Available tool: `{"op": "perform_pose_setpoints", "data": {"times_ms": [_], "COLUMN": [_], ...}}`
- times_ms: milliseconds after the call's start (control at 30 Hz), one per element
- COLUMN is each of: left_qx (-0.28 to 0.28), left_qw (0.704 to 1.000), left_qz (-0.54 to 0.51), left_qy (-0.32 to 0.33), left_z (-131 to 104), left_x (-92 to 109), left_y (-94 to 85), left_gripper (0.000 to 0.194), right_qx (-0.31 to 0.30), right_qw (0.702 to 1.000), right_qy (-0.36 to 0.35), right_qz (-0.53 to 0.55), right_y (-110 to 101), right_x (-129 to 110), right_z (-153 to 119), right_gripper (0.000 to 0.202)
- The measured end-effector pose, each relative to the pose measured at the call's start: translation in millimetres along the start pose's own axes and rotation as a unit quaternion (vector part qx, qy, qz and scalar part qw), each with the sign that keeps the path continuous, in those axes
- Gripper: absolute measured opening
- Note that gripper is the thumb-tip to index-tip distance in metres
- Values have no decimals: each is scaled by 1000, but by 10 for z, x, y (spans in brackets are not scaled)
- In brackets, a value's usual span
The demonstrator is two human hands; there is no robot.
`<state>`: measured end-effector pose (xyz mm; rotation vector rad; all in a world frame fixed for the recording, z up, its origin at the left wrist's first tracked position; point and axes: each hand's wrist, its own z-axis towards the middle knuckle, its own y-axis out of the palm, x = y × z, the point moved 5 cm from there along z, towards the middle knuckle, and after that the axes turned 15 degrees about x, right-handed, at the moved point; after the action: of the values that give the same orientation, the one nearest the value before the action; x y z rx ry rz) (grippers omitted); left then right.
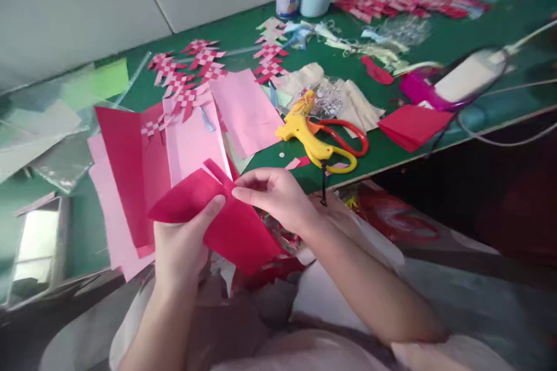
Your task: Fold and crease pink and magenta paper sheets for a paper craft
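Spanning both pinched hands, left (187, 237) and right (272, 194), the red paper (248, 229), held near the green table's (270, 156) edge.

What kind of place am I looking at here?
Likely a paper-craft workspace, at home or in a small workshop: woven pink-and-red paper strips lie on the green tabletop, near yellow-handled scissors, while both hands work a folded red sheet.

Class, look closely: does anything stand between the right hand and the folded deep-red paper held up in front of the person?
Nothing visible does: the right hand pinches the folded deep-red paper, opposite the left hand. The yellow-and-orange scissors lie beyond, on the green table.
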<state>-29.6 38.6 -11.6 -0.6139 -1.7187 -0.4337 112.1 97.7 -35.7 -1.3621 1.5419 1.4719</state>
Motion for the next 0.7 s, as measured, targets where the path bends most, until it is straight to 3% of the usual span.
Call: {"op": "perform_pose_setpoints", "data": {"times_ms": [133,400,700], "left_qx": [5,-36,-44], "left_qw": [1000,999,999], "left_qz": [4,-30,-16], "left_qy": [-12,-16,-24], "left_z": [-16,-3,17], "left_x": [-16,-2,-15], "left_y": [-16,26,11], "left_gripper": [33,29,33], "right_qx": [17,36,13], "right_qw": [1000,996,996], "right_qy": [4,38,49], "right_qz": [8,73,68], "right_y": [3,29,18], "right_x": [26,96,85], "right_z": [25,24,25], "right_gripper": [22,26,25]}}
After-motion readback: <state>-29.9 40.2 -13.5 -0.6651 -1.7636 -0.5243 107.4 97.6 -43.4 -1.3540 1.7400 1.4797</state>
